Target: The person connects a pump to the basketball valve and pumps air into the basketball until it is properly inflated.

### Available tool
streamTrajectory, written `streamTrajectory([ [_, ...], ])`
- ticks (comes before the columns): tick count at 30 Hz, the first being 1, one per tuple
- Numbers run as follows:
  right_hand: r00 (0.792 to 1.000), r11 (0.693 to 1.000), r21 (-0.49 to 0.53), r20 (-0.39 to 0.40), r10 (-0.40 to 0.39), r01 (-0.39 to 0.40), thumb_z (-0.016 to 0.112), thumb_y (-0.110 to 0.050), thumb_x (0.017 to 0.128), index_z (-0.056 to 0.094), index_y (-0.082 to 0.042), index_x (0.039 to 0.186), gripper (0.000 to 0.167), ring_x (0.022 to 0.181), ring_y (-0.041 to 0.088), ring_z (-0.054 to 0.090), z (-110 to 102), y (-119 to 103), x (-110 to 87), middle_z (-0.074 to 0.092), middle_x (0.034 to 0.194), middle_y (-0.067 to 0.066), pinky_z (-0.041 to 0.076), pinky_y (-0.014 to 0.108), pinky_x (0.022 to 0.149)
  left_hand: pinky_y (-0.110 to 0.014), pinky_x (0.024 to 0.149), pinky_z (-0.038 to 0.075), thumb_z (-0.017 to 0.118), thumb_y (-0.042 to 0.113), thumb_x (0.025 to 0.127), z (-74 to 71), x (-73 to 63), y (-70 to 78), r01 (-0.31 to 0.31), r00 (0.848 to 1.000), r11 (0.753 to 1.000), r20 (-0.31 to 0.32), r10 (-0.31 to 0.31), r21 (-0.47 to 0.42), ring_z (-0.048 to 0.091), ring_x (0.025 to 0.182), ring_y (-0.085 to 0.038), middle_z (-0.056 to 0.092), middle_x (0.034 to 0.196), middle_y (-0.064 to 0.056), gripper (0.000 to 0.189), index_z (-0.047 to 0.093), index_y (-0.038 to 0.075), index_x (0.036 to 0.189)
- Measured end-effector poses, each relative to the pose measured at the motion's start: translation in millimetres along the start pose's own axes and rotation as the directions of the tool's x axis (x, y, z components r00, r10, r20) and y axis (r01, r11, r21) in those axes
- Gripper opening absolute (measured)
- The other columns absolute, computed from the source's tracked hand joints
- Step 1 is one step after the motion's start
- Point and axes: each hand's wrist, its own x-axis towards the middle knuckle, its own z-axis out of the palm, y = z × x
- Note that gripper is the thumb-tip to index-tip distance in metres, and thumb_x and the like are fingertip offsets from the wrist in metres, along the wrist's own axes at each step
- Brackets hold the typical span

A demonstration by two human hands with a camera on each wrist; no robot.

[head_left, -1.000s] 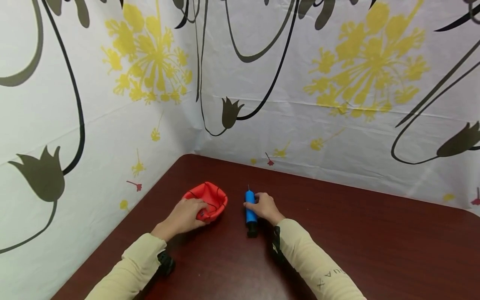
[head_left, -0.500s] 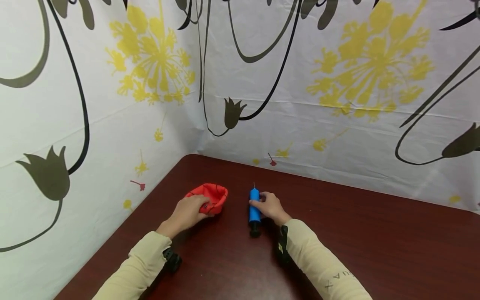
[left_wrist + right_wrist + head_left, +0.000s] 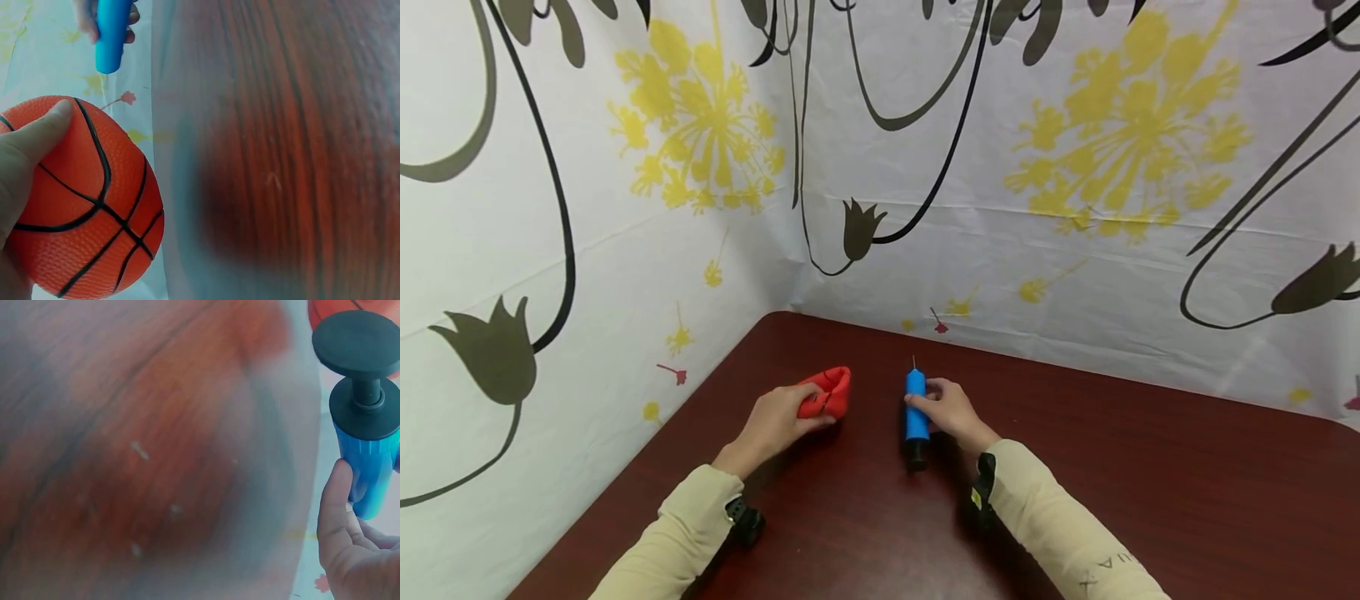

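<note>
My left hand [image 3: 772, 422] grips a soft, dented orange-red toy basketball [image 3: 837, 390] with black lines. The ball is folded in at the top in the head view. In the left wrist view the thumb presses along the pebbled side of the ball [image 3: 94, 181], which looks rounded there. To its right, my right hand [image 3: 957, 414] holds a blue hand pump [image 3: 917, 408] round its barrel. A thin needle [image 3: 913, 362] points away from me at the pump's far end. The black disc handle [image 3: 357, 342] faces me, with a short length of rod showing below it.
Both hands are over a dark red-brown table [image 3: 865, 517]. White cloth with yellow and grey flower prints [image 3: 1000, 275] stands along its back and left edges. A black strapped device [image 3: 747, 518] sits on the left wrist, another [image 3: 983, 487] on the right.
The ball's wide bowl-like hollow has been squeezed into a narrower fold by my left hand. My right hand has moved a little to the right with the pump, away from the ball.
</note>
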Motion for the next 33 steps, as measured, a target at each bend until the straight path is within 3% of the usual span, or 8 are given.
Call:
streamTrajectory([
  [10, 0.999, 1.0, 0.01, 0.036, 0.017, -0.018, 0.059, -0.027, 0.084, 0.04, 0.007, 0.126, 0.057, 0.084, 0.025, 0.059, -24, -18, -18.7, 0.05, 0.114, 0.023, 0.05, 0.038, 0.067, -0.022, 0.051, 0.041, 0.074, 0.04, 0.065, -3.6, 0.2, 14.5, -0.099, 0.989, 0.995, -0.109, 0.1, 0.019, 0.049, 0.056, -0.008, 0.06, 0.067, 0.004, 0.034, 0.066, 0.015, 0.087],
  [17, 0.998, 1.0, -0.01, 0.067, -0.017, 0.017, 0.059, -0.031, 0.083, 0.039, 0.002, 0.127, 0.058, 0.081, 0.022, 0.056, -38, -30, -37.2, 0.052, 0.11, 0.019, 0.049, 0.039, 0.069, -0.024, 0.054, 0.043, 0.071, 0.043, 0.068, -8.2, 3.0, 33.6, -0.148, 0.984, 0.989, -0.097, 0.149, 0.016, 0.052, 0.059, -0.01, 0.063, 0.071, 0.002, 0.038, 0.066, 0.016, 0.094],
  [21, 0.996, 1.0, -0.019, 0.084, -0.023, 0.024, 0.06, -0.033, 0.082, 0.04, 0.0, 0.127, 0.059, 0.08, 0.021, 0.056, -42, -34, -51.2, 0.054, 0.108, 0.017, 0.049, 0.035, 0.068, -0.022, 0.053, 0.041, 0.068, 0.044, 0.071, -9.2, 2.2, 47.3, -0.145, 0.988, 0.989, -0.059, 0.145, 0.012, 0.05, 0.059, -0.007, 0.061, 0.072, 0.005, 0.04, 0.064, 0.015, 0.098],
  [26, 0.994, 0.999, -0.031, 0.112, -0.02, 0.024, 0.061, -0.035, 0.081, 0.044, 0.001, 0.124, 0.059, 0.084, 0.021, 0.056, -46, -36, -69.1, 0.055, 0.108, 0.014, 0.049, 0.034, 0.069, -0.021, 0.056, 0.043, 0.066, 0.043, 0.073, -11.1, 0.1, 67.4, -0.128, 0.992, 0.99, -0.003, 0.128, -0.063, 0.051, 0.065, -0.006, 0.062, 0.082, 0.006, 0.039, 0.062, 0.018, 0.103],
  [33, 0.984, 0.992, -0.075, 0.156, -0.092, 0.105, 0.06, -0.034, 0.082, 0.049, 0.001, 0.119, 0.052, 0.085, 0.021, 0.054, -61, -39, -92.4, 0.056, 0.103, 0.011, 0.047, 0.035, 0.07, -0.02, 0.06, 0.045, 0.072, 0.037, 0.069, -13.5, 5.0, 84.5, -0.147, 0.988, 0.972, -0.064, 0.137, -0.185, 0.052, 0.067, -0.007, 0.063, 0.081, 0.005, 0.039, 0.065, 0.016, 0.1],
])
